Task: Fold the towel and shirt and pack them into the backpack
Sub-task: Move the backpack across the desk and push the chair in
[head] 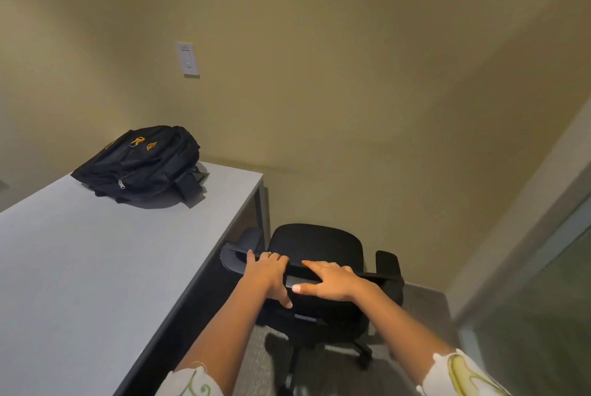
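1. Progress: as I judge it, the task has hardly begun. Neither towel nor shirt shows anywhere in view, so nothing can be called folded or packed
2. The backpack (137, 165) lies on its side at the far end of the grey table (80, 267), at about 10 o'clock from the hands and well apart from them. The zips that show look closed, so it seems not yet opened
3. Left to do, by this reading: bring the two cloths to hand, fold each, open the backpack and put them in, which is the whole job
4. Both hands are on a black office chair (316, 245) at 12 o'clock, which stands just beside the table's right edge
5. The left hand (268, 274) grips the top rim of the chair's backrest: fingers curled over the far side, thumb pressed down the near face toward 5 o'clock, a narrow clamp
6. The right hand (329, 280), just beside it at 3 o'clock, holds the same rim. Its fingers lie over the edge and its thumb lies along the near face toward 9 o'clock, the two thumb tips close together
7. Neither hand touches any of the task's things
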Demonstrator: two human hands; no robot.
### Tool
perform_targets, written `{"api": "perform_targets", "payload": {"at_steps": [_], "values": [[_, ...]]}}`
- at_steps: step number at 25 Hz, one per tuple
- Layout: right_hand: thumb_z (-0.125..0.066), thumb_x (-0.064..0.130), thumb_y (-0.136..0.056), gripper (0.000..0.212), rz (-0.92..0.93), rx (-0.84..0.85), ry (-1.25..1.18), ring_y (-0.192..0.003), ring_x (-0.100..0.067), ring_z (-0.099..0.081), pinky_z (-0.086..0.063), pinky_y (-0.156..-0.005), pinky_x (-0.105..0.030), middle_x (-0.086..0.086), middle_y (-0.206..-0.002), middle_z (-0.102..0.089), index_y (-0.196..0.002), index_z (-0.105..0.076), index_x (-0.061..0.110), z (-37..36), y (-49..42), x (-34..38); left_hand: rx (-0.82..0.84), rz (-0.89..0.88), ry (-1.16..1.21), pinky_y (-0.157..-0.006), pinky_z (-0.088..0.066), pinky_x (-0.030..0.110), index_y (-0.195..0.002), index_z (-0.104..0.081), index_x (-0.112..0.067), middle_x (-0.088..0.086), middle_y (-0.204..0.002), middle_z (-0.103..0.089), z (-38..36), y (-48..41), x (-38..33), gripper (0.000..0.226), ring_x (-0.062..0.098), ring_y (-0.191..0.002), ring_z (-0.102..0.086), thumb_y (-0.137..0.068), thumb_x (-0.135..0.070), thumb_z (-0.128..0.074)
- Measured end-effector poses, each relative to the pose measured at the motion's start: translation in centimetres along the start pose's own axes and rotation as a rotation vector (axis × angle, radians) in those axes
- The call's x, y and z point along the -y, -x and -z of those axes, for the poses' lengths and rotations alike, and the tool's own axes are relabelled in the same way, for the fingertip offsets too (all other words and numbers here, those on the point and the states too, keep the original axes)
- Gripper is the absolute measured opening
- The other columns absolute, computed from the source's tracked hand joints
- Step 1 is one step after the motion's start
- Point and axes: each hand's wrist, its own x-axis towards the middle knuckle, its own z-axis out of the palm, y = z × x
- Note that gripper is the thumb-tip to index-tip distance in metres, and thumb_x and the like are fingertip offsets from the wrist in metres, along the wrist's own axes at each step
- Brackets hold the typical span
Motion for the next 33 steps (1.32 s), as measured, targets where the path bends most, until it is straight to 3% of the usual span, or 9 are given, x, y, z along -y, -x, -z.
{"api": "perform_targets", "payload": {"at_steps": [4,9,19,27,33], "values": [[-0.058,0.073,-0.077,0.099,0.066,-0.024,0.086,-0.146,-0.027,-0.020,-0.018,-0.115,-0.052,0.000,-0.161,-0.020,-0.154,-0.010,0.034,-0.4,1.4,-3.1,-0.074,0.082,-0.023,-0.116,-0.007,0.061,-0.152,-0.019,-0.022,0.004,-0.158,-0.025,-1.4,0.3,-1.3,0.097,0.028,-0.147,-0.018,-0.077,-0.055,-0.071],[-0.068,0.060,-0.077,0.098,0.011,-0.071,0.135,-0.141,-0.032,-0.030,-0.024,-0.113,-0.049,-0.009,-0.154,-0.033,-0.154,-0.017,0.025,-0.8,2.0,-4.9,-0.132,0.147,-0.039,-0.115,-0.006,0.063,-0.148,-0.026,-0.022,0.003,-0.153,-0.035,-1.8,0.2,-2.9,0.075,0.027,-0.143,-0.026,-0.087,-0.045,-0.063],[-0.059,0.028,-0.084,0.074,0.047,-0.078,0.201,-0.131,-0.032,-0.041,-0.028,-0.111,-0.052,-0.011,-0.142,-0.046,-0.150,-0.026,0.025,-0.9,3.0,-6.4,-0.125,0.169,-0.095,-0.116,-0.003,0.063,-0.149,-0.025,-0.022,0.004,-0.153,-0.035,-1.8,1.4,-5.0,0.067,0.029,-0.143,-0.026,-0.091,-0.029,-0.057],[-0.057,0.023,-0.082,0.075,0.079,-0.107,0.282,-0.132,-0.027,-0.040,-0.026,-0.111,-0.047,-0.006,-0.143,-0.046,-0.150,-0.026,0.032,-1.1,5.9,-9.8,-0.140,0.114,-0.119,-0.110,-0.028,0.050,-0.140,-0.039,-0.019,0.009,-0.138,-0.050,-2.4,2.9,-8.9,0.062,0.033,-0.130,-0.041,-0.086,-0.039,-0.061],[-0.058,0.024,-0.077,0.077,0.116,-0.085,0.321,-0.132,-0.023,-0.040,-0.025,-0.112,-0.049,0.002,-0.144,-0.045,-0.147,-0.028,0.038,-2.3,8.5,-11.4,-0.071,0.043,-0.141,-0.097,-0.042,0.042,-0.125,-0.054,-0.014,0.008,-0.111,-0.063,-2.4,5.3,-11.6,0.051,0.029,-0.104,-0.059,-0.082,-0.040,-0.063]]}}
